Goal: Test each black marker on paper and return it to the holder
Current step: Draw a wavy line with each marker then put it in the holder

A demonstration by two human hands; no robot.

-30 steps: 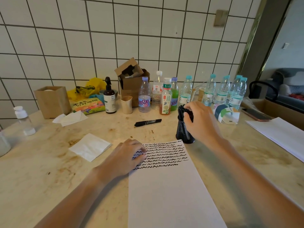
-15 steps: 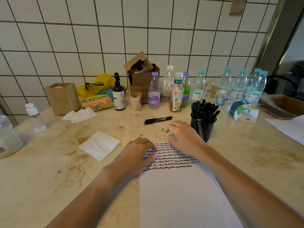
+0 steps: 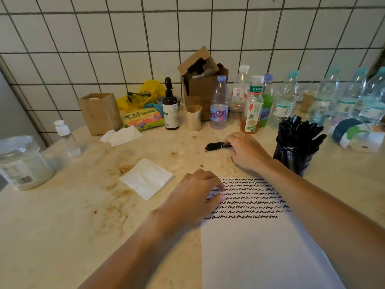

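**benchwatcher:** Paper first, since it's the anchor here. Left hand sits on its top-left corner at about 6 o'clock of the counter, fingers loosely curled with the tips pressing down on the sheet, nothing in its grasp. My read is it's pinning the sheet so it won't slide while squiggles get drawn. Rows of black wavy test lines already fill the top of the page.

**inkfan22:** And the other hand?

**benchwatcher:** Right hand is out at roughly 12 o'clock from the paper, fingertips on the near end of a loose black marker lying flat on the counter. Touching it for sure; whether it's properly pinched yet, I can't tell, the fingers hide that end. Looks like the one stray left to test. At 3 o'clock from that hand is the black mesh holder, packed with markers standing upright, just beside the paper's top-right corner, so the trip back is short.

**inkfan22:** Surface?

**benchwatcher:** Beige stone countertop with brownish stains. A white napkin at 9 o'clock of the left hand, a big plastic jar far left, a brown paper bag, a dark pump bottle, a cardboard box, then a row of drink bottles along the white tiled wall.
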